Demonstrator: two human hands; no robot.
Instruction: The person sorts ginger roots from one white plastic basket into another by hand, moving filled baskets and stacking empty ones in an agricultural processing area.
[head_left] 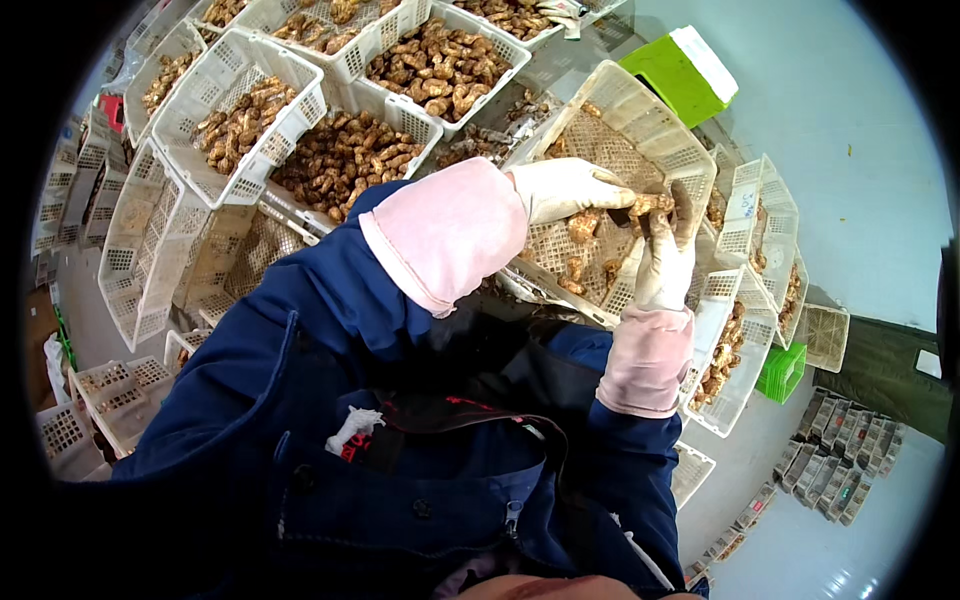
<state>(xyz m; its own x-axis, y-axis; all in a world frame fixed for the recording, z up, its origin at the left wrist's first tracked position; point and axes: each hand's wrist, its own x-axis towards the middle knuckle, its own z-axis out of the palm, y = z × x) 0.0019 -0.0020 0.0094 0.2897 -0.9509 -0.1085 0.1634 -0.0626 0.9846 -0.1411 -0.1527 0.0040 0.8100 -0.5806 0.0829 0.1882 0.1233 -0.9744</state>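
Over a white plastic crate (640,105), both my gloved hands meet at one knobbly brown mushroom (652,203). My right hand (668,255) holds it upright between thumb and fingers, and the glove's fingertips are stained dark. From the left, my left hand (570,190) reaches across with its fingers closed at the mushroom's near end; its thumb is partly hidden. Below the hands, a few loose mushrooms (583,226) lie on the crate's mesh bottom. Pink cuffs cover both wrists.
Several white crates of mushrooms (345,160) stand at the left and back, some stacked. A lime-green box (672,82) with a white lid is behind my crate. On the right are more crates (725,345) and a green basket (781,372).
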